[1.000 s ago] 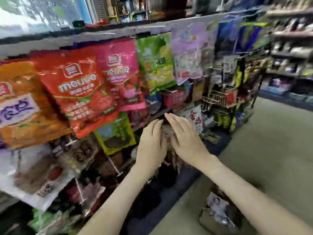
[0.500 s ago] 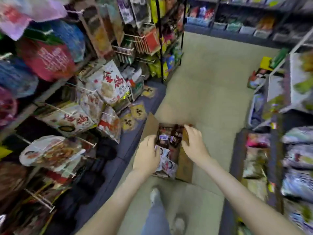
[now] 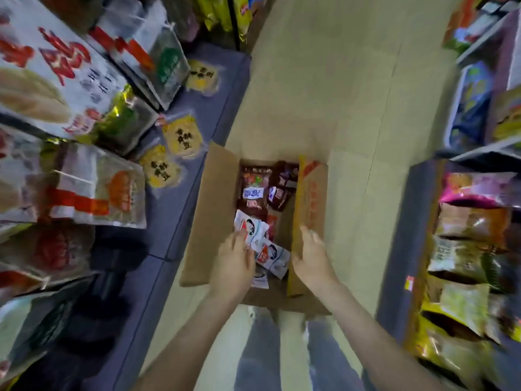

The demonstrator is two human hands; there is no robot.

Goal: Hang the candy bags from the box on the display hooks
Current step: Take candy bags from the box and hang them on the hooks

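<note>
Fingers (image 3: 242,240) of the left hand (image 3: 234,263) reach out straight and loose over the white candy bags (image 3: 272,253) at the near end of the box (image 3: 208,215), curled round nothing. Blur hides whether the tips touch a bag or hover just above it. The right hand (image 3: 310,256) is likewise slack, its fingers (image 3: 309,235) stretched along the inner face of the box's right flap (image 3: 310,193) and gripping nothing. In the head view, the only one, the cardboard box sits open on the floor (image 3: 324,80) of the aisle, just beside the foot of the left rack (image 3: 180,210), with the person's legs (image 3: 262,351) right behind it. Inside lie a good many bags: dark red ones (image 3: 255,187) at the far end, white ones nearer. The left rack carries hanging packets (image 3: 84,187), but the display hooks are too smeared to pick out, and I cannot tell which packets, if any, came from this box. By my reckoning the job is somewhere in the middle: a bag has yet to be picked up, and the stock in the box suggests many trips to the rack are left.
</note>
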